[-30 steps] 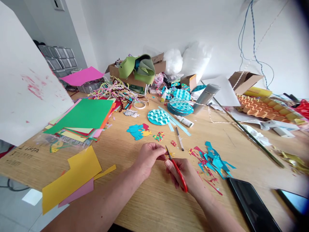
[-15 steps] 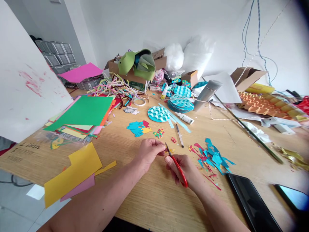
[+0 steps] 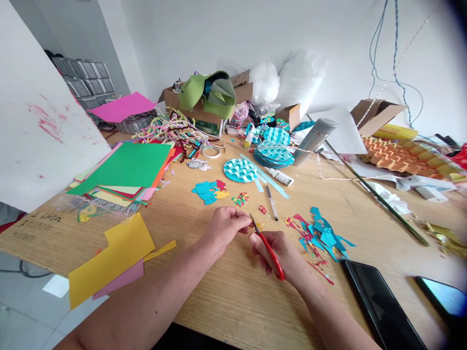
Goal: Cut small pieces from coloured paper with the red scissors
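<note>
My right hand (image 3: 274,250) is closed around red-handled scissors (image 3: 270,253), whose blades point up and left. The blade tips reach the fingertips of my left hand (image 3: 229,223), which is closed in a pinch. Whatever lies between those fingers is too small and hidden to make out. Small yellow paper scraps (image 3: 259,225) lie just behind the blades. Beyond my left hand are cut paper fish in blue (image 3: 205,192), red and yellow, with a cluster of tiny coloured paper bits (image 3: 241,198). A small red cutout (image 3: 262,209) and a pen (image 3: 272,203) lie past the scissors.
Blue and red offcuts (image 3: 323,233) and a black phone (image 3: 379,301) are at right. Coloured paper sheets (image 3: 120,165) and yellow paper (image 3: 113,257) lie at left. Farther back are a wavy blue disc (image 3: 240,170), a glue bottle (image 3: 280,176) and a grey flask (image 3: 315,141).
Both hands and the scissors stay almost in place, with the blades still at the left fingertips. The whole view has shifted very slightly.
</note>
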Motion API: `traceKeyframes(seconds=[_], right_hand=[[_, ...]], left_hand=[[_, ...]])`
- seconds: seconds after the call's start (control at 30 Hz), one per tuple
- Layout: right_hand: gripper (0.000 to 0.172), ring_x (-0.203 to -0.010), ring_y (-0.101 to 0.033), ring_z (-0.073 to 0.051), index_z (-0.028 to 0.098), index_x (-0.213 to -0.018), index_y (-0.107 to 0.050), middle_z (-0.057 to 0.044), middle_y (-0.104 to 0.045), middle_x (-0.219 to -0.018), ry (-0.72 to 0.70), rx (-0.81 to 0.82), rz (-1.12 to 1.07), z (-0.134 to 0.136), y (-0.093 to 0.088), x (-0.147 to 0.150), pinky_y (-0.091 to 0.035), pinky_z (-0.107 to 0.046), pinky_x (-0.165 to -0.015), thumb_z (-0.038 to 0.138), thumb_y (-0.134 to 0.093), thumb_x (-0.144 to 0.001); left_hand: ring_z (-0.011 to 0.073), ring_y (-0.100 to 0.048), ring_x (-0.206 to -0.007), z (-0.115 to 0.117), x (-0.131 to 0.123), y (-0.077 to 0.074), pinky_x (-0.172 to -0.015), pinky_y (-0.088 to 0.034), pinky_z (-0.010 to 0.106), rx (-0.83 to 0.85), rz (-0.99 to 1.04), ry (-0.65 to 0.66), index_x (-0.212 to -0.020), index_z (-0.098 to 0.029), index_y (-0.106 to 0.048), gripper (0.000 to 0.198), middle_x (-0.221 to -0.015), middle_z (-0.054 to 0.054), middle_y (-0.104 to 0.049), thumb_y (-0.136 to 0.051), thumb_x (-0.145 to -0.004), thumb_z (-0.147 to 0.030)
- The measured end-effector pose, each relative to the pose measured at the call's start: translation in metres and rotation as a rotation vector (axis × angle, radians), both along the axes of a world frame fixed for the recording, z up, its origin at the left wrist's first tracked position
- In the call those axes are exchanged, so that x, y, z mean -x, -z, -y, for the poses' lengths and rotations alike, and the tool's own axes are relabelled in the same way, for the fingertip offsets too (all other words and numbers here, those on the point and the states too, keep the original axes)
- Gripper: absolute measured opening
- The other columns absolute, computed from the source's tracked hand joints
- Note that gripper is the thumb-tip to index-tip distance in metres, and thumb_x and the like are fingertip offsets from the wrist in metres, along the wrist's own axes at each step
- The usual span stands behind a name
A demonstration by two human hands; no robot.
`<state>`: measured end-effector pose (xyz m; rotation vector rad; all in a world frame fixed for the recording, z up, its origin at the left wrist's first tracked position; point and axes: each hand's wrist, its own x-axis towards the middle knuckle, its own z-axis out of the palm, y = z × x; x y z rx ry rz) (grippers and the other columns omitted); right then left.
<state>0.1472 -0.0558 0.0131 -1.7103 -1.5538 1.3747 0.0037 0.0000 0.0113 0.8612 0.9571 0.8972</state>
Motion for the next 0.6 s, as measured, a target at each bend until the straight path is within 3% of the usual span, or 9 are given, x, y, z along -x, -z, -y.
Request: traceKeyframes(seconds=[0.47, 0.6], right_hand=[[0.047, -0.028, -0.044, -0.008, 0.017, -0.057, -0.05, 0.004, -0.05, -0.036, 0.02, 0.013, -0.004, -0.002, -0.003, -0.002, -0.027, -0.015, -0.03, 0.057, -0.06, -0.078], [0.049, -0.028, -0.044, -0.007, 0.016, -0.058, -0.054, 0.004, -0.049, -0.036, 0.156, -0.049, -0.002, -0.003, -0.011, -0.005, -0.028, -0.015, -0.031, 0.06, -0.061, -0.076]], left_hand=[[0.0104, -0.057, -0.055, -0.004, 0.004, 0.0, -0.062, -0.047, 0.025, -0.029, -0.009, 0.042, -0.06, -0.014, -0.064, 0.009, -0.062, 0.002, -0.067, -0.067, -0.057, -0.022], [0.0118, -0.057, -0.058, -0.016, 0.013, 0.001, -0.063, -0.046, 0.026, -0.106, -0.165, 0.003, -0.062, -0.015, -0.065, 0.009, -0.062, 0.001, -0.066, -0.064, -0.063, -0.023]])
